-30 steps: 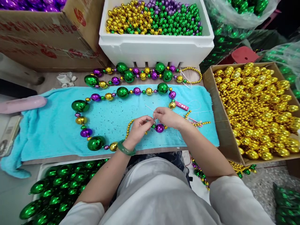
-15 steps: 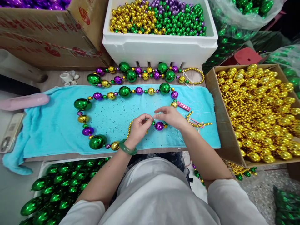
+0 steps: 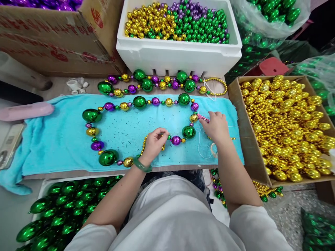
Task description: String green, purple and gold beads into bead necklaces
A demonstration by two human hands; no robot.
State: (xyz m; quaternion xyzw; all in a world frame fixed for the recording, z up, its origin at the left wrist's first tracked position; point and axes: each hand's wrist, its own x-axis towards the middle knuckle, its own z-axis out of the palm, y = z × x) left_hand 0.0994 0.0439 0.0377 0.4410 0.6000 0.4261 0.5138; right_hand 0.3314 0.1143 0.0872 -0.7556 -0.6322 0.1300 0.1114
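Necklace [image 3: 139, 102] sits looped on our towel [image 3: 65, 139], likely against rolling; near its front edge our left hand [image 3: 155, 144] pinches thread [image 3: 170, 133], and rightward our right hand [image 3: 216, 128] touches a pink tool [image 3: 203, 118], fingers bent, grip unclear.

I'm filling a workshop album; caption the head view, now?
Left hand pinching the thread of a bead strand on a blue towel, right hand at a pink tool.

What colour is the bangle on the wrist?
The bangle is green, showing best in the head view.
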